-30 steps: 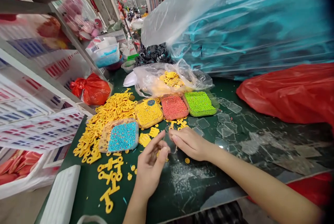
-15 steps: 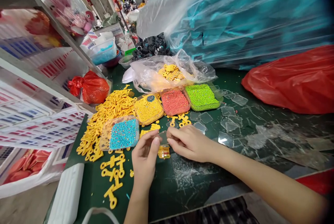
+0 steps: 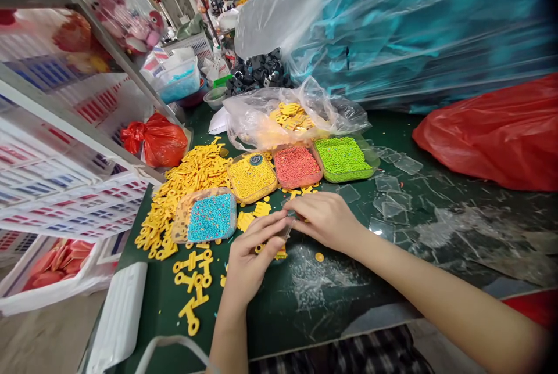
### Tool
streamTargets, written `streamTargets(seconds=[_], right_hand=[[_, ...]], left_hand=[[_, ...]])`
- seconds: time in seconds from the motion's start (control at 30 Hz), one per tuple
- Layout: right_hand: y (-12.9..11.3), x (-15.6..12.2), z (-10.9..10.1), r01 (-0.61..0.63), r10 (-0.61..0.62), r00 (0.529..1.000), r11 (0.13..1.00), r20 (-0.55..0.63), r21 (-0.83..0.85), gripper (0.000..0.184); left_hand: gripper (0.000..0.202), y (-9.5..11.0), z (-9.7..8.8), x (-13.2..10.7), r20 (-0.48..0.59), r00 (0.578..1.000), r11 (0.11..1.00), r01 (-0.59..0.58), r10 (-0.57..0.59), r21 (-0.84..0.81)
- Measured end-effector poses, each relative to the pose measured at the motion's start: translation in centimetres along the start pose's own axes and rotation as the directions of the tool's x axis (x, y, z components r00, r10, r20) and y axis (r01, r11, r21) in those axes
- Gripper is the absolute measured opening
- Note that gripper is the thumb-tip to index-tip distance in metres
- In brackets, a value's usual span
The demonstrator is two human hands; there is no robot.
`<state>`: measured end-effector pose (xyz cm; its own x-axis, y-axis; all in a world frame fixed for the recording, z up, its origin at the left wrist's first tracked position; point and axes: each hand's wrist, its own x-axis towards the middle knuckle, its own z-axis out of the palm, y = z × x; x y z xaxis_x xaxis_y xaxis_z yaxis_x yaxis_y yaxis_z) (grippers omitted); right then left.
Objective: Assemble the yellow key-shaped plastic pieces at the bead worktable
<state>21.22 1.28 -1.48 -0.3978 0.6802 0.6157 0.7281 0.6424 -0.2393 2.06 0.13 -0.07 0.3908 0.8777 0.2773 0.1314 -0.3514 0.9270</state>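
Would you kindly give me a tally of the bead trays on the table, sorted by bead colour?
Blue bead tray: 1
Yellow bead tray: 1
Red bead tray: 1
Green bead tray: 1
Total: 4

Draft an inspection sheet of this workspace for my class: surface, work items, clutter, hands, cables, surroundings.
Surface: dark green tabletop, scuffed whitish in places.
Work items: thin clear plastic piece; clear plastic trays of blue beads, yellow beads, red beads, green beads.
Clutter: heaped yellow plastic pieces; scattered clear plastic squares.
Hands: left hand and right hand, fingers meeting at the thin piece; exact grip unclear.
Cables: white curved loop, possibly a cord.
Surroundings: white slatted plastic crates, large red plastic bag.
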Motion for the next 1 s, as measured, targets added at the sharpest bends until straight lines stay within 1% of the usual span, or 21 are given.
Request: streamTargets(seconds=[0.1,0.17,0.23,0.3,0.37,0.53,0.63,0.77,0.9,1.0], right_hand=[[-0.1,0.3,-0.3,0.052,-0.052,0.998,0.998,-0.018,-0.048,0.033],[-0.3,0.5,-0.5,0.092,-0.092,0.996,0.994,-0.006,-0.057,0.033],[-0.5,0.6,-0.6,0.136,-0.136,0.991,0.988,0.012,-0.066,0.033],[-0.6,0.6,-0.5,0.169,-0.168,0.986,0.982,0.023,-0.084,0.031],[-0.5,0.5,-0.4,0.195,-0.193,0.981,0.975,0.029,-0.104,0.030],[0.0,0.3,-0.3,0.215,-0.216,0.976,0.966,0.009,-0.142,0.030],[0.2,0.4,-0.5,0.263,-0.262,0.965,0.953,0.026,-0.152,0.027],[0.3,0.4,-0.8,0.346,-0.343,0.938,0.920,0.050,-0.182,0.026],[0.2,0.2,-0.4,0.394,-0.391,0.919,0.903,0.053,-0.173,0.025],[-0.1,0.0,0.2,0.415,-0.412,0.910,0.898,0.051,-0.144,0.026]], left_hand=[[0.021,-0.6,0.3,0.2,-0.064,0.990,0.992,0.125,-0.124,0.004],[0.026,-0.9,0.5,0.3,-0.135,0.970,0.980,0.198,-0.201,-0.032],[0.032,-1.1,0.5,0.4,-0.179,0.944,0.959,0.263,-0.278,-0.103],[0.037,-1.0,0.5,0.5,-0.178,0.926,0.937,0.303,-0.332,-0.175],[0.038,-0.9,0.4,0.5,-0.160,0.920,0.921,0.319,-0.357,-0.223],[0.037,-1.1,0.1,0.5,-0.132,0.910,0.909,0.362,-0.392,-0.206],[0.042,-1.1,-0.2,0.5,-0.101,0.922,0.922,0.357,-0.373,-0.147],[0.042,-0.5,-1.0,0.4,-0.033,0.944,0.943,0.330,-0.329,0.031],[0.039,0.3,-2.0,0.4,0.003,0.954,0.927,0.290,-0.299,0.238],[0.036,0.4,-2.7,0.4,0.060,0.959,0.914,0.244,-0.277,0.323]])
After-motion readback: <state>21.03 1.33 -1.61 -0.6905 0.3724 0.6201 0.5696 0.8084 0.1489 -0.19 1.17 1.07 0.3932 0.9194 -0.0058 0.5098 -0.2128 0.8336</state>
